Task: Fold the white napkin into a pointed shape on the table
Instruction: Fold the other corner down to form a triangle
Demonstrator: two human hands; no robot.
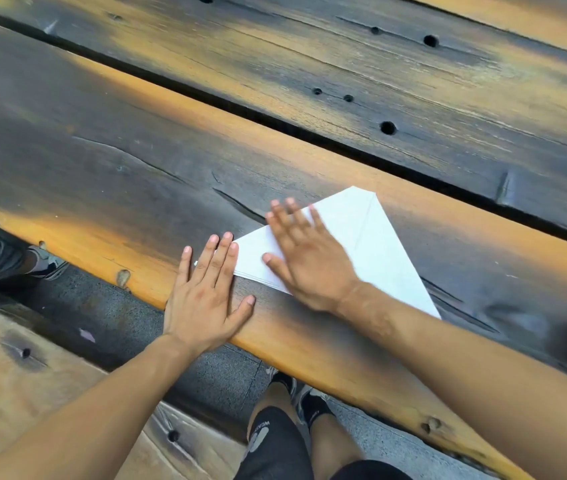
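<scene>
On the table (102,174), both flat, unclenched hands press the white napkin (372,244).

single head-worn wide-angle view, looking forward and steeply down from close above the near edge of the plank table (310,109). both forearms enter from the bottom edge; legs and ground visible below.
</scene>
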